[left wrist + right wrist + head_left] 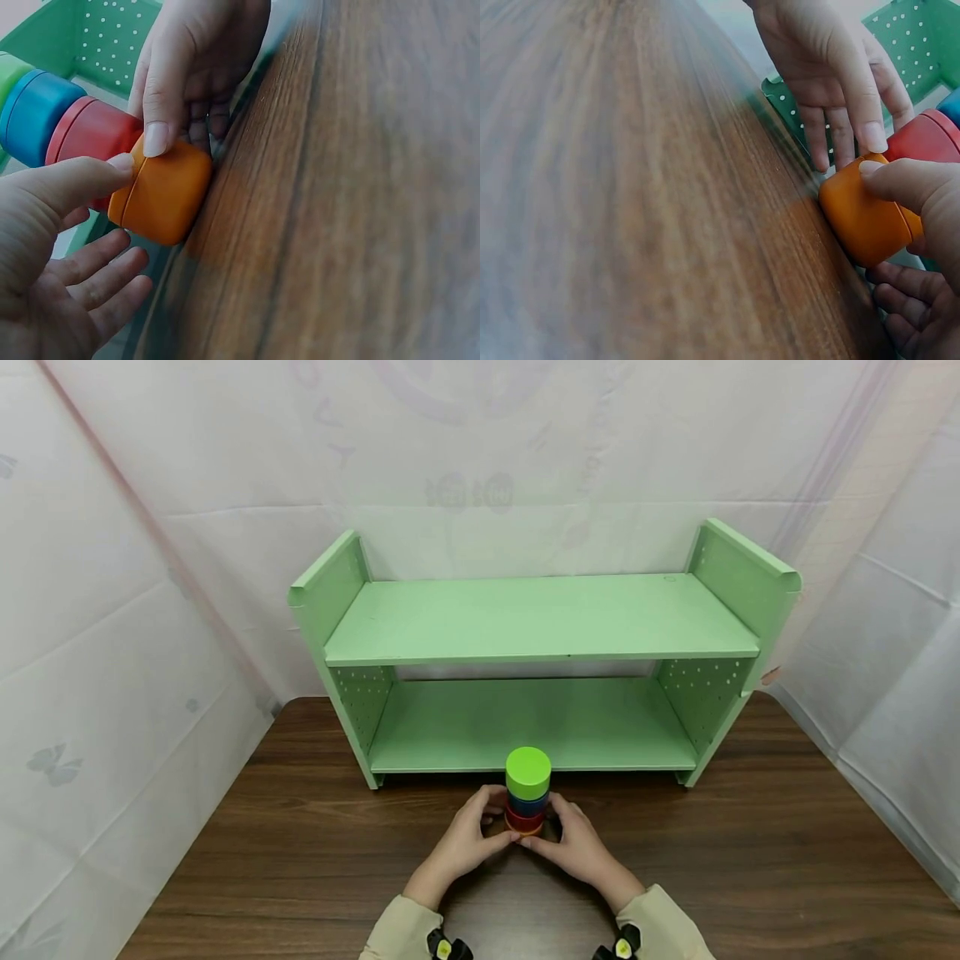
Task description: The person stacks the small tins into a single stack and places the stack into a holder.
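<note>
A stack of stacking cups stands upright on the table: a lime-green cup (528, 774) on top, then a blue cup (45, 116), a red cup (94, 135), and an orange cup (165, 191) at the bottom. From the left, my left hand (467, 839) holds the lower stack, its thumb on the orange cup. My right hand (576, 846) grips it from the opposite side, thumb also on the orange cup. The thumb tips come close together at the front. Behind the stack, the fingertips are partly hidden.
Just behind the stack stands a green two-tier shelf (540, 618) with raised, perforated side panels. Its lower board (450, 727) sits close to the tabletop. The dark wood table (315, 860) extends to both sides, and white printed cloth (225, 460) hangs around it.
</note>
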`<state>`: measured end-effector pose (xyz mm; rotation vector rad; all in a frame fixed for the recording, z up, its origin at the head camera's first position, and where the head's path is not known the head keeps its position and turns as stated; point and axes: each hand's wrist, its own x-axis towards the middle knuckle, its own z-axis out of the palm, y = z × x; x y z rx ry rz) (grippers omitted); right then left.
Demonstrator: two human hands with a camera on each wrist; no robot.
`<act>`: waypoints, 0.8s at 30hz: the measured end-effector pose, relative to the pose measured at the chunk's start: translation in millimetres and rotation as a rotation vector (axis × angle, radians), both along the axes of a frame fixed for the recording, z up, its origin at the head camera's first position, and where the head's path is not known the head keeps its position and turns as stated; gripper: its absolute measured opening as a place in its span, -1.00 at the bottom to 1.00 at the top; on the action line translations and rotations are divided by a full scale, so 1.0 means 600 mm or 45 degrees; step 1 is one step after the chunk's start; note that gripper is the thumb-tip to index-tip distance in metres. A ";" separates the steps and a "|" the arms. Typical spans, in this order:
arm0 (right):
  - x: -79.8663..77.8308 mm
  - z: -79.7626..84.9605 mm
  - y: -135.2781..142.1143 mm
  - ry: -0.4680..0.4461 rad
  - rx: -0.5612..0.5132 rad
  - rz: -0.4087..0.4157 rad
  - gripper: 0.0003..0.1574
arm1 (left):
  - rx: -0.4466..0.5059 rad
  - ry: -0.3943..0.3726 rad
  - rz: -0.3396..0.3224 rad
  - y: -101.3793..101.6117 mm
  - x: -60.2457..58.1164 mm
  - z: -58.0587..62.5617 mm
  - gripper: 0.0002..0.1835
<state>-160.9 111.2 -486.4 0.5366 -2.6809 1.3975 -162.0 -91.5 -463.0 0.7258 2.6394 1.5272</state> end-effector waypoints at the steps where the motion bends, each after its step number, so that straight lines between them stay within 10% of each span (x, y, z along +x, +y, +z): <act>1: 0.000 0.000 0.000 0.000 0.000 0.003 -0.23 | 0.009 -0.010 -0.004 0.000 0.000 -0.001 -0.43; 24: 0.002 -0.001 -0.004 0.056 0.004 -0.004 -0.35 | -0.021 -0.046 -0.033 -0.001 -0.003 -0.009 -0.47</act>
